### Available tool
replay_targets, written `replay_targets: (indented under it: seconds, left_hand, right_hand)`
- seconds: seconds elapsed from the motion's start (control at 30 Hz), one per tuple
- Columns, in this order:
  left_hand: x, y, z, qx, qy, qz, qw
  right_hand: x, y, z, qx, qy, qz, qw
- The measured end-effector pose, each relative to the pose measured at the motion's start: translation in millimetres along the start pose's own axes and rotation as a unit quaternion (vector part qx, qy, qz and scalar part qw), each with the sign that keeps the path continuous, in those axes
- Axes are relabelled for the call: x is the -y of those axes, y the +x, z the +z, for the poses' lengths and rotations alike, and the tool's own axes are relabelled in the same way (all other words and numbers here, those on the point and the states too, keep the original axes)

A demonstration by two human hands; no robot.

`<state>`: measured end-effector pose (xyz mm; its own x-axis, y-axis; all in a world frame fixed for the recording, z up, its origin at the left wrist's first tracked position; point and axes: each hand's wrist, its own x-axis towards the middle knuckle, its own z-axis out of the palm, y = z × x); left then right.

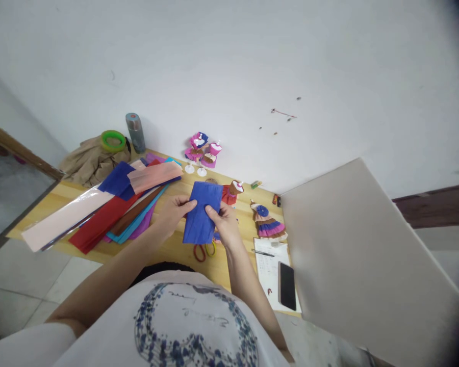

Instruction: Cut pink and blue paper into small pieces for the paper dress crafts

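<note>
A rectangle of blue crepe paper point(202, 219) is held up above the wooden table, between my two hands. My left hand point(177, 210) pinches its left edge, thumb on the front. From the right side my right hand point(224, 219) grips the same paper, thumb also on its face. Scissors point(200, 253) with one red and one yellow handle lie just below the paper, their blades hidden. Behind it on the right stands a small dress form in a red paper skirt point(229, 194), partly covered by the paper.
Stacked coloured crepe paper point(110, 209) covers the table's left side, near a thermos point(135, 133) and green tape roll point(113, 141). Small dressed forms point(210, 153) stand at the wall. Rightward are a layered paper dress point(268, 221), notebook point(265, 275), phone point(286, 285) and large board point(352, 244).
</note>
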<state>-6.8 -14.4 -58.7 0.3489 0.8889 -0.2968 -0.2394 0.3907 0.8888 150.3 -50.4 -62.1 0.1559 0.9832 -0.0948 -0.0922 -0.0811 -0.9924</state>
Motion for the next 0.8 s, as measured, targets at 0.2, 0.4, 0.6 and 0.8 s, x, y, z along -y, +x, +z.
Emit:
replay_targets:
  seconds: [0.2,0.4,0.6,0.8]
  left_hand:
    - [2.5,-3.8,0.5,0.004,0.054,0.018,0.998]
    - [17.3,-6.8,-1.6,-0.016,0.102,0.048,0.993]
    - [38.8,2.3,-13.2,0.018,0.107,0.019,0.994]
    - [66.4,36.9,-66.1,-0.083,0.271,0.008,0.959]
  right_hand:
    - [-2.9,1.4,-1.1,-0.020,-0.023,-0.016,0.999]
    - [-12.8,0.1,-4.4,-0.033,-0.046,-0.021,0.998]
    - [-40.8,2.1,-8.9,-0.038,-0.051,0.003,0.998]
    - [-99.0,9.5,-19.0,-0.062,-0.108,0.078,0.989]
